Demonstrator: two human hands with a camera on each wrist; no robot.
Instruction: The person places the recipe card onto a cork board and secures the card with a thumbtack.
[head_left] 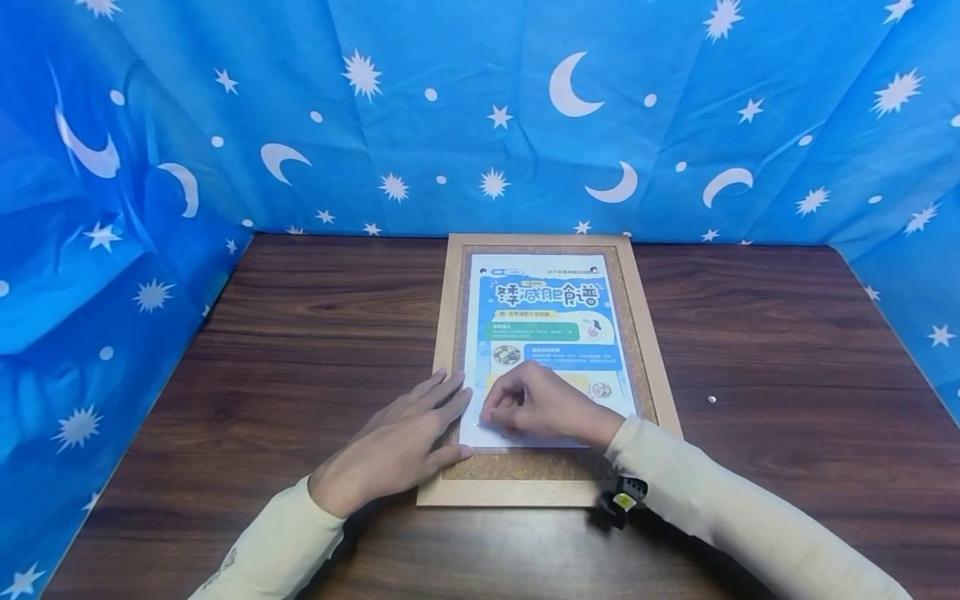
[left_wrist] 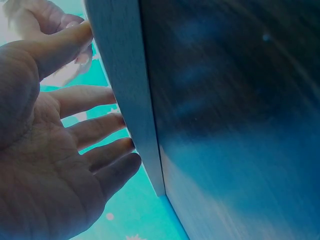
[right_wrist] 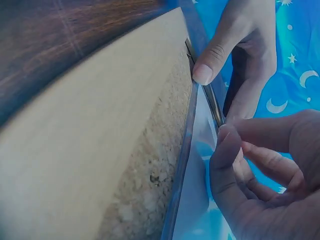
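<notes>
A printed poster (head_left: 551, 317) in a clear sleeve lies on a framed corkboard (head_left: 517, 467), with dark tacks (head_left: 483, 271) at its two top corners. My right hand (head_left: 536, 404) pinches a small thumbtack between thumb and index finger at the poster's lower left corner; the fingertips mostly hide it. In the right wrist view, that hand (right_wrist: 265, 170) is close to the sleeve's edge. My left hand (head_left: 401, 442) rests on the left side of the wooden frame, thumb near the poster's corner. The left wrist view shows this hand's (left_wrist: 60, 145) fingers spread and fairly straight along the frame.
One loose silvery thumbtack (head_left: 712, 399) lies on the dark wood table (head_left: 300, 333), right of the board. A blue curtain (head_left: 480, 108) with moons and stars encloses the back and sides. A dark strap device (head_left: 626, 496) sits on the right wrist.
</notes>
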